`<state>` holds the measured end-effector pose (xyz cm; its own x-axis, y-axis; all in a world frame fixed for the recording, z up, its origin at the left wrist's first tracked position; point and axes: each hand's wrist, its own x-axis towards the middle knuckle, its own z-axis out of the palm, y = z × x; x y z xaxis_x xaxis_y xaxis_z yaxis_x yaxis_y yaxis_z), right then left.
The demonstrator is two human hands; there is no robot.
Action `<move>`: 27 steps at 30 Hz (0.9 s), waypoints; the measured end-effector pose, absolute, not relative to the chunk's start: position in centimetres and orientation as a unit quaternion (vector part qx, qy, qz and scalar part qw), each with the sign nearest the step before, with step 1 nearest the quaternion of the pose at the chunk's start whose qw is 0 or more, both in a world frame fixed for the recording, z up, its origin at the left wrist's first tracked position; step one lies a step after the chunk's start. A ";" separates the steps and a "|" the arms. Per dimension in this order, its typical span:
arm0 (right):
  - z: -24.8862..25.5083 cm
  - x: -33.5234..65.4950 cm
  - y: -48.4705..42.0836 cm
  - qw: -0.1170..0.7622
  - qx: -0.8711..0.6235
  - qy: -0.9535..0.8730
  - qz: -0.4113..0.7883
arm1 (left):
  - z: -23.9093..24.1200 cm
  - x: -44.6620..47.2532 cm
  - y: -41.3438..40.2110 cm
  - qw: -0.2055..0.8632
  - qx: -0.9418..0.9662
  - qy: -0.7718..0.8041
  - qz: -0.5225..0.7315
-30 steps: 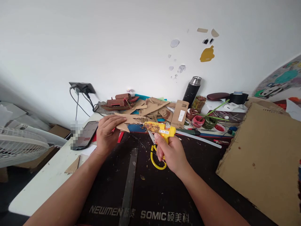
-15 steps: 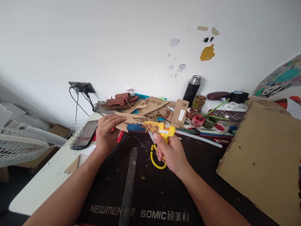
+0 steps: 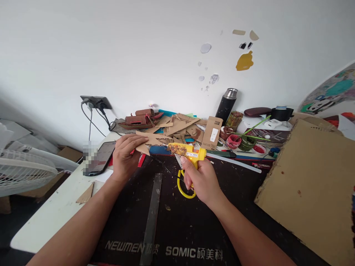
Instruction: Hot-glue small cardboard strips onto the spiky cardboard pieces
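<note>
My right hand (image 3: pixel 201 176) is wrapped round the handle of a yellow hot glue gun (image 3: pixel 181 149), whose body is stained brown near the front. A long whitish glue stick (image 3: pixel 234 162) sticks out of its back end. The nozzle points left, close to a piece of cardboard (image 3: pixel 152 139); whether it touches is hard to see. My left hand (image 3: pixel 126 153) pinches that cardboard at its left end, with the fingers on top. Beneath the glue gun lie scissors with yellow handles (image 3: pixel 185 193), partly hidden by my right hand.
A metal ruler (image 3: pixel 151 221) lies on the black desk mat (image 3: pixel 183 225). Behind are cardboard scraps (image 3: pixel 181 125), a brown model boat (image 3: pixel 138 121), paint jars (image 3: pixel 233 141) and a black thermos (image 3: pixel 226 107). A phone (image 3: pixel 101 160) lies left; a large cardboard sheet (image 3: pixel 310 188) stands right.
</note>
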<state>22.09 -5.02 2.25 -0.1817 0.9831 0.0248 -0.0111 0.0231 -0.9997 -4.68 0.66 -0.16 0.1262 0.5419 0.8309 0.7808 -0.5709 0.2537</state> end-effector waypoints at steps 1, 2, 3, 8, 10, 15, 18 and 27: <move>2.3 22.1 -5.0 0.460 -0.445 -0.548 0.538 | -0.1 -4.7 0.7 0.122 -0.739 -0.450 -0.487; 2.3 22.1 -5.0 0.460 -0.445 -0.550 0.537 | -0.1 -4.6 0.7 0.122 -0.738 -0.453 -0.486; 2.3 22.1 -5.0 0.459 -0.445 -0.551 0.536 | -0.1 -4.6 0.7 0.122 -0.737 -0.455 -0.485; 2.4 22.0 -5.0 0.459 -0.444 -0.547 0.541 | 0.1 -4.4 0.6 0.120 -0.733 -0.459 -0.487; 2.4 22.0 -5.0 0.458 -0.445 -0.546 0.542 | 0.0 -4.4 0.6 0.119 -0.735 -0.458 -0.486; 2.5 22.0 -5.0 0.460 -0.448 -0.538 0.546 | -0.2 -4.7 0.7 0.125 -0.745 -0.445 -0.481; 2.4 22.0 -5.1 0.462 -0.445 -0.536 0.549 | -0.3 -4.8 0.8 0.125 -0.747 -0.440 -0.483; 2.0 22.0 -5.0 0.468 -0.444 -0.533 0.547 | -0.3 -4.8 0.8 0.120 -0.743 -0.446 -0.484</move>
<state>22.05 -5.02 1.98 -0.1664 0.9860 0.0131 -0.0383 0.0068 -0.9992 -4.77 0.78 -0.30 0.1327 0.5468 0.8267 0.7788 -0.5734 0.2542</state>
